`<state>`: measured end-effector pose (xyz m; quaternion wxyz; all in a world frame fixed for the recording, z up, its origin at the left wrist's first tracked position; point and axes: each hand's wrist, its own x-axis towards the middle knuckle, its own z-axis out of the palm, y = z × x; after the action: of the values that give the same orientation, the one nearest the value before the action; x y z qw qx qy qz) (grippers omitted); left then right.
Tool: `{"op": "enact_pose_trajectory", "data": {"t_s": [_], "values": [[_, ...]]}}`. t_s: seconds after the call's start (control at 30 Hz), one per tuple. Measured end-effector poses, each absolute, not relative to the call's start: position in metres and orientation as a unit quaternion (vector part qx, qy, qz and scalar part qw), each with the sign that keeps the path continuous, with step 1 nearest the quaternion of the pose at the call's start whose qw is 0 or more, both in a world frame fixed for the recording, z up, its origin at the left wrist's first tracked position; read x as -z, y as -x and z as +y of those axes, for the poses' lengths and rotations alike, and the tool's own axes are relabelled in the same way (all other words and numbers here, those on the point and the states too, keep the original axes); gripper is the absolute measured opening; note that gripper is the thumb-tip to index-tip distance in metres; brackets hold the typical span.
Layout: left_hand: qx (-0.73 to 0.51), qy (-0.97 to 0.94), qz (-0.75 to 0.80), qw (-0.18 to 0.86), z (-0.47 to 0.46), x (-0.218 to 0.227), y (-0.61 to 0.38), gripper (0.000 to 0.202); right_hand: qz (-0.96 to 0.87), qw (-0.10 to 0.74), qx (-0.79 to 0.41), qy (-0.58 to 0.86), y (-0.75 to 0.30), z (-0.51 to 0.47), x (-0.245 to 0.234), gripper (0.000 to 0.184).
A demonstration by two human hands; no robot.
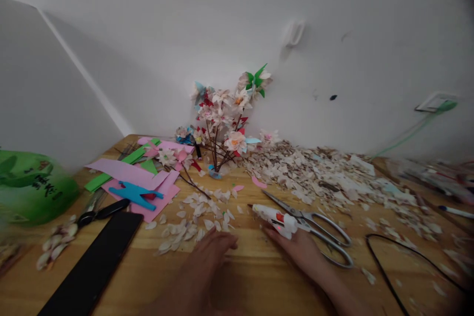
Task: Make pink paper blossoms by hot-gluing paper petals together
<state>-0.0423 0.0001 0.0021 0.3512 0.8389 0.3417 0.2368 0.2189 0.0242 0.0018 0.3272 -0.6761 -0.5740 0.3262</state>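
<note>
My left hand (pixel 214 251) rests low over the wooden table (pixel 244 281), fingers loosely apart and nothing visible in them. Just beyond it lie scattered pale, shell-like petals (pixel 200 210). My right hand (pixel 294 247) is around the handle of a white hot glue gun (pixel 272 213) with a red trigger, whose nozzle points left. Part of the handle is hidden by the hand. Beside it, partly behind my right hand, lie metal scissors (pixel 314 224) with large loop handles. Farther back, a bunch of handmade flowers (pixel 222 108) on brown stems stands against the wall.
A heap of pale husks (pixel 311 173) spreads over the back right. At left are pink paper (pixel 129 172), a blue paper strip (pixel 137 195), a black phone (pixel 96 261), garlic cloves (pixel 55 244) and a green bag (pixel 37 187). A black cord (pixel 385 266) curves at right.
</note>
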Motion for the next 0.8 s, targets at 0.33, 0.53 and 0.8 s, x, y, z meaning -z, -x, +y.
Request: {"op": "enact_pose_trajectory", "data": {"t_s": [0.33,0.53,0.8], "values": [[-0.402,-0.636,0.332,0.568,-0.001,-0.012,0.036,0.050,-0.595,0.327,-0.325,0.659,-0.226,0.023,0.004,0.041],[-0.425,-0.559,0.310,0.640,0.003,-0.016,0.036,0.078,-0.609,0.325,-0.310,0.654,-0.224,0.019,-0.007,0.038],[-0.617,-0.482,0.366,0.503,0.020,-0.047,0.055,0.066,-0.615,0.279,-0.295,0.676,-0.229,0.021,0.002,0.046]]}}
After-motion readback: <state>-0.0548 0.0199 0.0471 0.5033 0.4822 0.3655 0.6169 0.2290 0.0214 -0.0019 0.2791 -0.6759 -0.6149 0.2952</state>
